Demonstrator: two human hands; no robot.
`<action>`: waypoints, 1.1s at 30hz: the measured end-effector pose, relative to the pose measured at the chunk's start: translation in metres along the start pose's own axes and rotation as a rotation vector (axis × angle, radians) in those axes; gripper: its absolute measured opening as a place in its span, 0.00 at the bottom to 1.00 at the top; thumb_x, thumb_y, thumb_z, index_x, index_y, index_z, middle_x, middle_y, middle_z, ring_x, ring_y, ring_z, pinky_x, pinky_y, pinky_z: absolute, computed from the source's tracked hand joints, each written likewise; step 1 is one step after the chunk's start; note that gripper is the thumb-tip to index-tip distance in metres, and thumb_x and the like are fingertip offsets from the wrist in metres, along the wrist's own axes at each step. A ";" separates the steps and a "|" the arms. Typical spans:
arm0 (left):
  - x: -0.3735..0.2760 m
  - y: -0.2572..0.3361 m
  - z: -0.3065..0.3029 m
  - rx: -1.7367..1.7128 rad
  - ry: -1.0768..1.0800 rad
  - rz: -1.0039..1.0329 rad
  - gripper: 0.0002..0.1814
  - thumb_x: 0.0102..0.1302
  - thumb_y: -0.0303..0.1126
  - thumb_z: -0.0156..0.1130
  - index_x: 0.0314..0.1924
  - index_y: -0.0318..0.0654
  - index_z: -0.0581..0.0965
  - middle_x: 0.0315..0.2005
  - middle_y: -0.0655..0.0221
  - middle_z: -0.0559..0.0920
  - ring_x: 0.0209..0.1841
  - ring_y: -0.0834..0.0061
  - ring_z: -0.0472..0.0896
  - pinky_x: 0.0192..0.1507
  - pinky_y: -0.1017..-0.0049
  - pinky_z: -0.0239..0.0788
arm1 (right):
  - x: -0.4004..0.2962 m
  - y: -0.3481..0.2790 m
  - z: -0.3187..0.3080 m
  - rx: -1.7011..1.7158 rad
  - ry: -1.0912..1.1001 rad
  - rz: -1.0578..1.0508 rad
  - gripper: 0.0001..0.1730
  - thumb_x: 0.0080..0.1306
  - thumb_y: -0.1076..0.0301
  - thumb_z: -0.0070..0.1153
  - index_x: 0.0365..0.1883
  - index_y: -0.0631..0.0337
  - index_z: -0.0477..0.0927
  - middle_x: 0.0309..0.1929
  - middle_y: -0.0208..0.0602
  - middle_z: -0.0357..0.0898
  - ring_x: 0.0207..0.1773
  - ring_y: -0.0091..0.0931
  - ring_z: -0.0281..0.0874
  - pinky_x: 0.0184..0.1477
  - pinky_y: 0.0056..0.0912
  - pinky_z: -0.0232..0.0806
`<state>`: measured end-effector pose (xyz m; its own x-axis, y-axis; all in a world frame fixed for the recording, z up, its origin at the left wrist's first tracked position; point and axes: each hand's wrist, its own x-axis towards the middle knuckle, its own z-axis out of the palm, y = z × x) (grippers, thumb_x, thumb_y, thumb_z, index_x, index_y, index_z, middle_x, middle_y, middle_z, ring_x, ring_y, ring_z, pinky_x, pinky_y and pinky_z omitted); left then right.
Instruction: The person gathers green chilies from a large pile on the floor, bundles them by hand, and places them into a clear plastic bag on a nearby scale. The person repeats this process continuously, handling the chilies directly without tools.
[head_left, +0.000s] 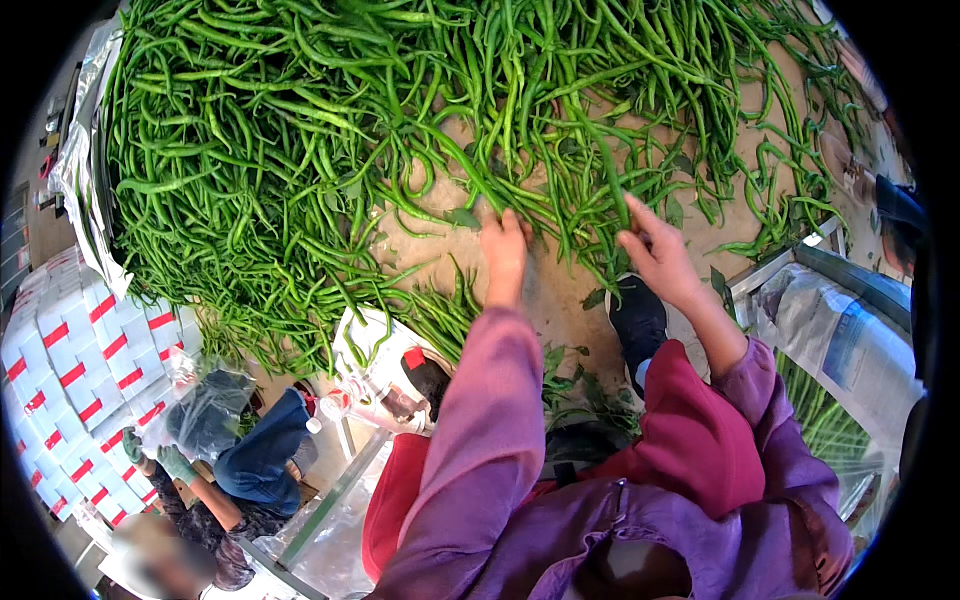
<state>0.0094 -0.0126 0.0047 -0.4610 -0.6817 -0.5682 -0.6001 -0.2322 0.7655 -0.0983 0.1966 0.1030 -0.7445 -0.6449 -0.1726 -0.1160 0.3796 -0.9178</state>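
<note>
Long green chili peppers (247, 172) lie in a large heap on the floor, spreading across the upper view. My left hand (505, 244) is closed around the lower end of some long green peppers, just above the bare patch of floor. To its right, my right hand (651, 244) holds a long green pepper (606, 154) between thumb and fingers. More loose peppers and a few leaves lie between and beyond the hands. A white bag (375, 337) with peppers on it lies left of my left forearm.
At lower left a co-worker in green gloves (176, 463) handles clear plastic beside stacked white boxes with red tape (90, 375). A metal-framed crate (814, 262) lined with printed plastic stands at right, with green produce inside. Another person's hand (862, 75) shows at upper right.
</note>
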 end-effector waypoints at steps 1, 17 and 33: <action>-0.019 -0.002 -0.007 -0.222 -0.073 -0.042 0.20 0.69 0.33 0.50 0.59 0.33 0.66 0.35 0.58 0.79 0.30 0.67 0.79 0.36 0.71 0.73 | 0.001 -0.005 -0.009 -0.035 0.029 0.015 0.31 0.62 0.76 0.53 0.65 0.55 0.64 0.27 0.36 0.70 0.25 0.24 0.63 0.31 0.25 0.63; -0.106 0.044 -0.085 0.104 0.041 0.422 0.11 0.70 0.28 0.53 0.50 0.35 0.71 0.33 0.64 0.80 0.31 0.78 0.80 0.38 0.79 0.73 | 0.000 -0.023 -0.085 -0.448 0.384 -0.372 0.24 0.54 0.88 0.47 0.48 0.59 0.76 0.39 0.40 0.79 0.40 0.28 0.79 0.40 0.27 0.70; -0.109 0.104 -0.037 -0.551 -0.111 0.030 0.14 0.70 0.41 0.52 0.48 0.40 0.71 0.24 0.75 0.70 0.21 0.83 0.64 0.22 0.82 0.59 | 0.037 0.090 -0.042 -0.570 0.072 0.094 0.16 0.62 0.58 0.56 0.37 0.63 0.74 0.35 0.53 0.76 0.41 0.49 0.74 0.43 0.49 0.67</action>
<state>0.0211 0.0118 0.1576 -0.5569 -0.6233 -0.5490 -0.1688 -0.5622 0.8096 -0.1639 0.2347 0.0288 -0.8091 -0.5523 -0.2010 -0.3682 0.7428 -0.5591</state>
